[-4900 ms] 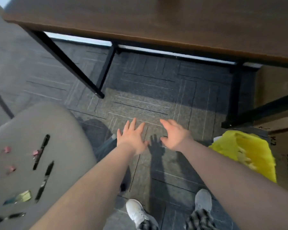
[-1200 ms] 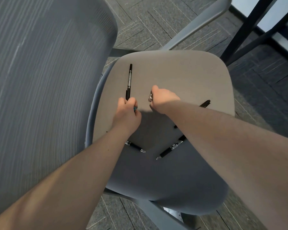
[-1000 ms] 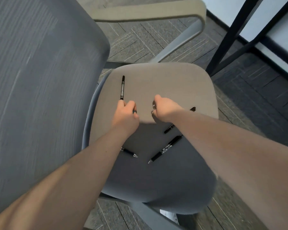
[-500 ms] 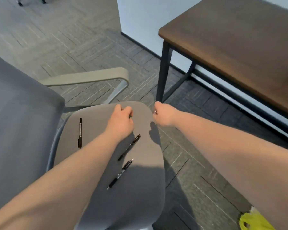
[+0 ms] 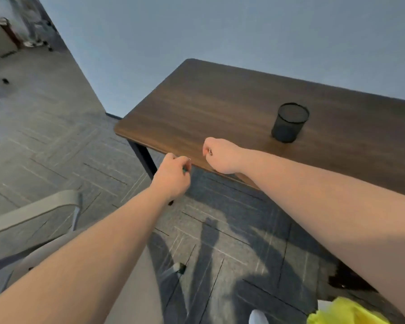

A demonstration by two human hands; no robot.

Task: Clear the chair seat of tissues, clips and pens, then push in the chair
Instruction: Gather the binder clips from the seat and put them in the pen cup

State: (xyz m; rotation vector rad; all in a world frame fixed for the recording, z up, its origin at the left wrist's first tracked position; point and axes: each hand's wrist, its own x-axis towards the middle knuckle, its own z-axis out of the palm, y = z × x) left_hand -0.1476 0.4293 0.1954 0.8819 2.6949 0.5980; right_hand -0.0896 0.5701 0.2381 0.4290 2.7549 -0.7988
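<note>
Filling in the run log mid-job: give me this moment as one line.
left hand: closed on small item | right hand: closed on small metal item, over desk edge | mesh cup: upright on desk | chair: not pushed in

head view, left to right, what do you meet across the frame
chair armrest → left hand closed on a small clip → right hand closed on a clip → black mesh pen cup on the desk → yellow bag

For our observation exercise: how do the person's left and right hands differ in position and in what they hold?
The left hand is short of the desk edge, above the floor; the right hand is at the edge. A bit of green shows in the left hand, a metallic glint in the right hand. Both are closed fists.
</note>
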